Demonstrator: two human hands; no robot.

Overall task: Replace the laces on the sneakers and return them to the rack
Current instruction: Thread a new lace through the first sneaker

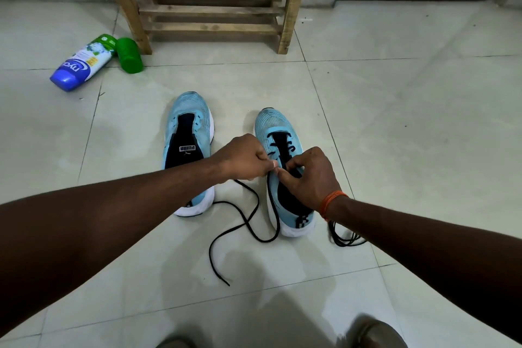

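Tiled floor (395, 127); left hand (243, 157) and right hand (308, 176) both pinch the black lace (249, 224) on the blue sneaker (271, 125) beneath them.

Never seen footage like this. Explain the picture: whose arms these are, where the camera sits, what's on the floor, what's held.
There is no machine. A person wears a wide-angle camera on the head, looking down at their own arms. The left hand and right hand both appear to pinch a black lace, threading it through the partly laced sneaker. Beside it on the tiled floor stands the unlaced sneaker. A second lace lies bundled by the right wrist. Farther off are a wooden rack, a toppled bottle and a green cap.
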